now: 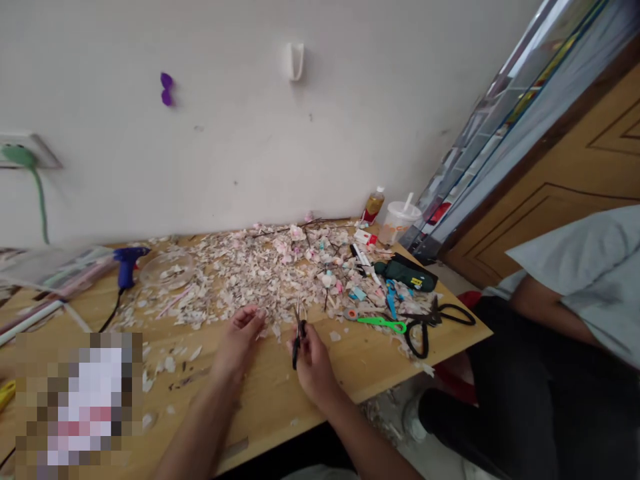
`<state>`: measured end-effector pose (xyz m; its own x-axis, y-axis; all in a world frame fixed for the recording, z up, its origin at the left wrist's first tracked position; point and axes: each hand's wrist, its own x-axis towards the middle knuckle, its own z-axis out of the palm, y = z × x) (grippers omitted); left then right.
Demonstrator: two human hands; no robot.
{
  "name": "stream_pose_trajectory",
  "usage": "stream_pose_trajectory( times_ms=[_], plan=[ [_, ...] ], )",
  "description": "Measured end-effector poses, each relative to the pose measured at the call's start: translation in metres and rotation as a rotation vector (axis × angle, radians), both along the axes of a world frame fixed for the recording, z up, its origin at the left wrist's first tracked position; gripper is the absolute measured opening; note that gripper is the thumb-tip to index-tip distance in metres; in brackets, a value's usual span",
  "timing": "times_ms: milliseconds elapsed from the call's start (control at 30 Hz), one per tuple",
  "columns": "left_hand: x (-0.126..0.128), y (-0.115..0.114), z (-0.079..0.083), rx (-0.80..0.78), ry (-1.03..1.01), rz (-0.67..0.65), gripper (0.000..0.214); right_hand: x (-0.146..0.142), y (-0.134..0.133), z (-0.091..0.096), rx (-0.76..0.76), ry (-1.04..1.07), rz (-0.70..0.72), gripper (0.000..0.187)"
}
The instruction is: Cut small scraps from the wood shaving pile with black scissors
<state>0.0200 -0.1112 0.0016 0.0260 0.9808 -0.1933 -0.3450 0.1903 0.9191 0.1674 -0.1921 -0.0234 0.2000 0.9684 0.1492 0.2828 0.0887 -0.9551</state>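
Observation:
My right hand [314,363] is closed around small black-handled scissors [299,333], their blades pointing up and away from me. To its left, my left hand [245,333] is closed in a pinch just above the table's near part. Whatever lies between its fingertips is too small and pale to make out. Just beyond both hands spreads a thick heap of pale, petal-like scraps [240,277]. Pinkish flower pieces [296,233] and thin dark twigs lie among the scraps toward the wall.
Large black-handled scissors [417,337], a bright green-handled tool [380,324], a dark green pouch [407,275], a lidded cup [397,223] and a bottle [373,205] stand or lie at right. A blue glue gun [127,267] is at left. Another person [565,320] sits at the right.

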Motion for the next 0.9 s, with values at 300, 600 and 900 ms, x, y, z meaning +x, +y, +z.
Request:
stream_pose_trajectory(
  times_ms=[300,600,900],
  plan=[
    [-0.003,-0.012,-0.008,-0.027,-0.275,-0.010,0.045,-0.006,0.013,-0.005,0.093,-0.396,0.019,0.032],
    [0.000,-0.020,-0.007,0.053,-0.118,-0.133,0.040,0.000,0.031,0.005,0.041,0.532,0.037,0.033],
    [0.000,-0.027,-0.006,0.058,-0.083,-0.381,0.049,0.001,0.032,0.003,0.057,0.636,0.178,0.037]
  ],
)
